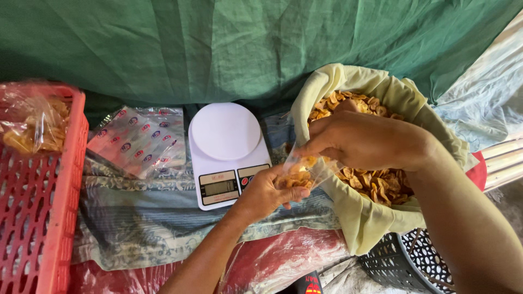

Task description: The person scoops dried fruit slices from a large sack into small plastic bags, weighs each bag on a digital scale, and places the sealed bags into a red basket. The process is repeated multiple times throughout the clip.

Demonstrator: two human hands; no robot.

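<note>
Your left hand (267, 191) is closed around the lower part of a small clear plastic bag (305, 171), gripping it from beneath; the bag already holds a layer of golden fried chips. Your right hand (362, 140) meets it at the bag's mouth, fingers (310, 149) pinched together on the upper edge, so both hands are joined on the same bag.

The bag sits at the near left rim of a large basket lined with pale yellow cloth (359, 218), which is filled with loose chips (376, 182) of the same kind. At 9 o'clock from the hands, just beside them, stands a white digital kitchen scale (227, 152) with a round, bare platform; its display is too small to read. Further toward 9 o'clock lies a stack of flat printed plastic bags (139, 139) on a patterned blue-grey cloth (141, 228). At the far left edge stands a red plastic crate (38, 207) holding a filled bag of chips (35, 128). A green tarpaulin (245, 49) hangs across 12 o'clock. At 5 o'clock, a dark perforated basket (403, 261) rests below the lined one.
</note>
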